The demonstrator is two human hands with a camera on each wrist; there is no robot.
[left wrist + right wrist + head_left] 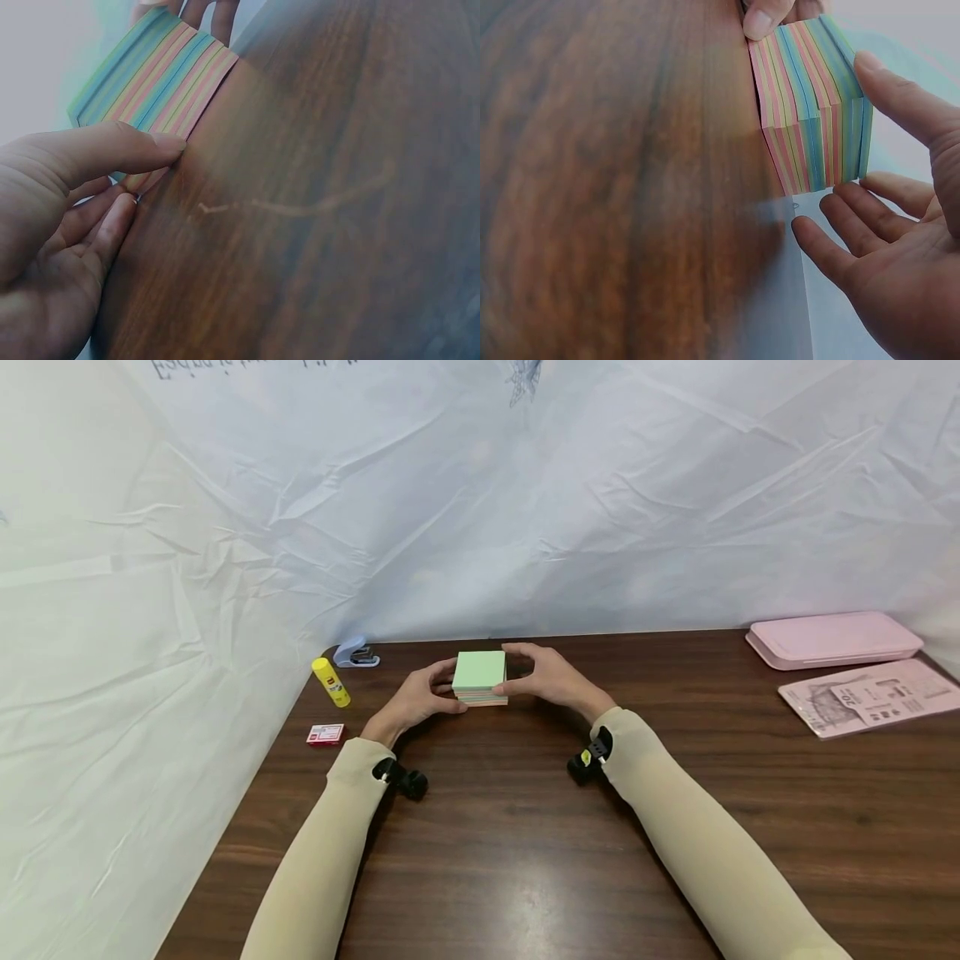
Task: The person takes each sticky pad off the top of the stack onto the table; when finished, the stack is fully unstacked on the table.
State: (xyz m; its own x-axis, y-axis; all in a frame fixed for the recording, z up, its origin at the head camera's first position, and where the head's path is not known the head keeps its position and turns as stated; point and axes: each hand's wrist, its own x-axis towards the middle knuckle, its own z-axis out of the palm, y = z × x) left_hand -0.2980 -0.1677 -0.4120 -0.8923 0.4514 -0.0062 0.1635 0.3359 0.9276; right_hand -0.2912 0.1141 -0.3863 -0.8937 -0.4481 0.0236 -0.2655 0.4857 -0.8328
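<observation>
Hands [420, 697] around note block [480, 671]

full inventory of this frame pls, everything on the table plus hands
paper block: 1, green top with striped pastel edges, table centre, between both hands
table: 1, dark brown wood
glue stick: 1, yellow, far left
stapler: 1, light blue, back left corner
small box: 1, red and white, left edge
case: 1, pink, back right
printed sheet: 1, pink, right, in front of case
backdrop sheet: 1, white, creased
left hand: holds block's left side
right hand: holds block's right side
</observation>
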